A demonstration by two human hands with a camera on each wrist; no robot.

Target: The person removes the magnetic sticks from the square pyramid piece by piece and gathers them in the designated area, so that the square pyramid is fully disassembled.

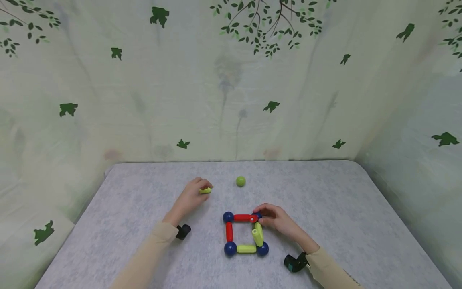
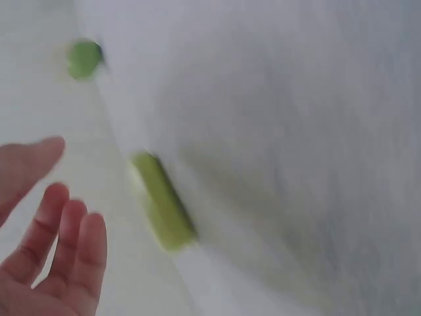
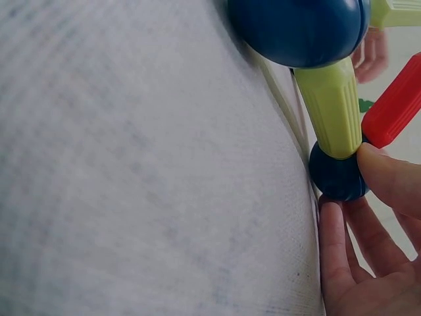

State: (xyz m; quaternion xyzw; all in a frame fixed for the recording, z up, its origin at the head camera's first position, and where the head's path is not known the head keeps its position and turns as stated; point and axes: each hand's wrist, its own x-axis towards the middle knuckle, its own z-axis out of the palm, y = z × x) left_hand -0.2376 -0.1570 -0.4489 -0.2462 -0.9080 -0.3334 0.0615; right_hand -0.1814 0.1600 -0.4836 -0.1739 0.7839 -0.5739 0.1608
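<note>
On the table lies a square frame made of blue balls joined by red and yellow-green toy rods. My right hand [image 1: 280, 221] holds the far right blue ball [image 3: 337, 172] between thumb and fingers, and a red rod [image 3: 393, 102] sticks up from it. Another yellow-green rod [image 1: 258, 237] stands on the near right blue ball [image 1: 263, 249]. Farther left, my left hand [image 1: 190, 196] is over a loose yellow-green rod [image 2: 162, 201]. In the left wrist view its thumb and fingers are spread, apart from that rod. The view is blurred.
A green ball [image 1: 240, 181] sits alone toward the back of the table, right of the left hand. Behind the table's far edge hangs a cloth backdrop [image 1: 173, 100] with leaf prints. Black wrist cameras [image 1: 295, 263] are worn on both wrists.
</note>
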